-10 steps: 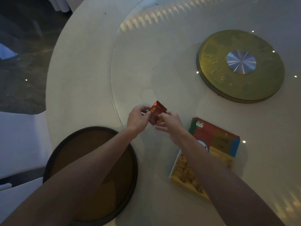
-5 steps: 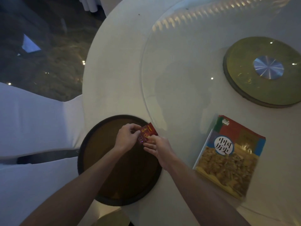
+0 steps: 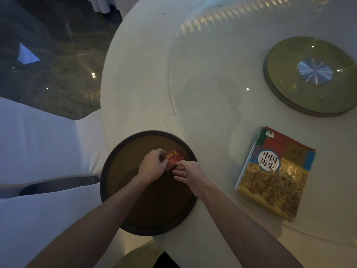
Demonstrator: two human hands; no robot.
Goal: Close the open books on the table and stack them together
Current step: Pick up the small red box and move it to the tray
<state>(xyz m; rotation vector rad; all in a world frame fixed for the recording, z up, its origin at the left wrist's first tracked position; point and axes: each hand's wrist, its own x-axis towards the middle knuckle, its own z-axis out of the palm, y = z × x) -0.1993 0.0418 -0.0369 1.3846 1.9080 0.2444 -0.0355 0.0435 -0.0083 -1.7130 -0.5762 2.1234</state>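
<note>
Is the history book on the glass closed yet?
Closed: the book lies flat, front cover up, no pages spread, apart from both hands.

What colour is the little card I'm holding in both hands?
Red with gold lettering; the card shows best in the head view.

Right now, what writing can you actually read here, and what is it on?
"中国历史": in the white circle on the closed book cover.
Round logo at the book's top corner: too small to read.
Gold script on the small red booklet held by both hands: too blurred to read.
</note>
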